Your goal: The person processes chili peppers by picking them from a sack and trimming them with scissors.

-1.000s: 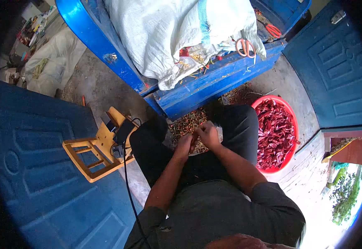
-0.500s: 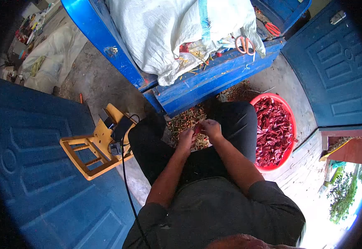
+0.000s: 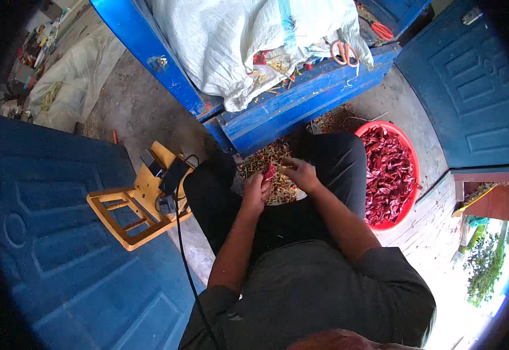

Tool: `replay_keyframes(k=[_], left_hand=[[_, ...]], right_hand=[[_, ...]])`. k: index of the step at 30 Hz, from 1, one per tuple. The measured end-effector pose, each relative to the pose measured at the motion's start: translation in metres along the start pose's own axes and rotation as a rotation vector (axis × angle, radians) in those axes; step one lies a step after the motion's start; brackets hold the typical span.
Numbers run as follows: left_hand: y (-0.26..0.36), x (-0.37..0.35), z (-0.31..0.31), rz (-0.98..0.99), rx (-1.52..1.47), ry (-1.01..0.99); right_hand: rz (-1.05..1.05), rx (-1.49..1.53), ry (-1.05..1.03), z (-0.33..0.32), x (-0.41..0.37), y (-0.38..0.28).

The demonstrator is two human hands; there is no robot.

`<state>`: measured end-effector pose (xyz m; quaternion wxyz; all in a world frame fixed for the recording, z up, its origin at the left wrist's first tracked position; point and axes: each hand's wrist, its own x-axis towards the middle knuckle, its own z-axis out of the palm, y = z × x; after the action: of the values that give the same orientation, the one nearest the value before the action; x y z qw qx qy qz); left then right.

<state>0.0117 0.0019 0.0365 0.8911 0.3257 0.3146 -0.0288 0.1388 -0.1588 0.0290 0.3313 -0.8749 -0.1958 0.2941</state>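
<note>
My left hand (image 3: 256, 189) is closed around a dark red dried chili (image 3: 269, 172), which sticks up from its fingers between my knees. Just to the right, my right hand (image 3: 300, 173) is apart from the chili, its fingers spread a little; nothing shows between them. Beneath both hands lies a heap of small stems and bits (image 3: 281, 194). A red basin (image 3: 416, 169) full of dried red chilies (image 3: 387, 175) stands to the right of my right knee.
Ahead is a blue wooden bench (image 3: 313, 111) bearing a white woven sack (image 3: 208, 46), orange-handled scissors (image 3: 344, 53) and red-handled ones (image 3: 381, 31). A wooden chair (image 3: 127, 217) with devices and a black cable (image 3: 183, 254) stands at the left. Blue doors (image 3: 50, 233) flank both sides.
My right hand has come away from the chili and its fingers have opened. My left hand keeps hold of the chili. The view has shifted slightly.
</note>
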Motion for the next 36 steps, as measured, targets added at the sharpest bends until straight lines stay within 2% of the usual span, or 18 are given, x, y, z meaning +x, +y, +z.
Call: replay_keyframes(k=[2, 3, 6, 8, 12, 15, 17, 19, 20, 21, 22, 24, 26, 27, 28, 31, 33, 36], left_hand=[[-0.002, -0.003, 0.000, -0.004, 0.088, 0.011], [-0.003, -0.003, 0.003, -0.005, 0.092, 0.004], [-0.005, -0.007, 0.013, -0.028, 0.135, 0.045], [-0.003, -0.011, 0.017, -0.013, 0.129, 0.051], [0.004, -0.017, 0.025, -0.016, 0.223, -0.045], [-0.011, -0.005, 0.011, -0.009, 0.197, -0.059], [-0.012, -0.003, 0.006, -0.083, 0.164, 0.004], [-0.011, -0.001, 0.007, -0.098, 0.184, -0.027], [-0.011, 0.000, 0.009, -0.111, 0.208, -0.055], [-0.012, 0.000, 0.012, -0.113, 0.195, -0.060], [-0.013, 0.002, 0.015, -0.119, 0.184, -0.061], [-0.014, 0.004, 0.020, -0.121, 0.160, -0.060], [-0.013, 0.003, 0.020, -0.115, 0.188, -0.087], [-0.012, 0.003, 0.020, -0.109, 0.188, -0.082], [-0.011, 0.003, 0.019, -0.117, 0.145, -0.073], [-0.008, -0.002, 0.012, -0.115, 0.097, -0.039], [-0.010, -0.004, -0.001, -0.098, 0.065, -0.036], [-0.005, -0.012, -0.005, -0.058, 0.082, -0.035]], right_hand=[[0.081, 0.639, -0.153, -0.010, -0.012, -0.034], [-0.062, 0.621, -0.068, -0.002, -0.014, -0.041], [-0.135, 0.450, -0.038, 0.000, -0.020, -0.049], [-0.110, 0.552, -0.054, -0.004, -0.025, -0.052], [-0.296, 0.705, 0.173, -0.015, -0.027, -0.023], [-0.187, 0.778, 0.487, -0.092, -0.049, -0.021], [-0.151, 0.570, 0.774, -0.152, -0.067, 0.000], [-0.066, 0.557, 0.912, -0.197, -0.078, 0.058], [0.036, 0.315, 0.944, -0.216, -0.097, 0.059], [0.191, -0.245, 0.970, -0.231, -0.105, 0.085], [0.196, -0.323, 0.970, -0.236, -0.108, 0.100], [0.150, -0.238, 0.960, -0.233, -0.086, 0.123], [-0.018, -0.032, 0.842, -0.216, -0.058, 0.047], [-0.165, 0.026, 0.818, -0.203, -0.033, 0.031], [-0.345, -0.060, 0.792, -0.193, -0.014, -0.011], [-0.526, 0.108, 0.574, -0.165, 0.035, -0.124], [-0.576, -0.045, 0.525, -0.152, 0.083, -0.156], [-0.640, -0.192, 0.623, -0.135, 0.139, -0.191]])
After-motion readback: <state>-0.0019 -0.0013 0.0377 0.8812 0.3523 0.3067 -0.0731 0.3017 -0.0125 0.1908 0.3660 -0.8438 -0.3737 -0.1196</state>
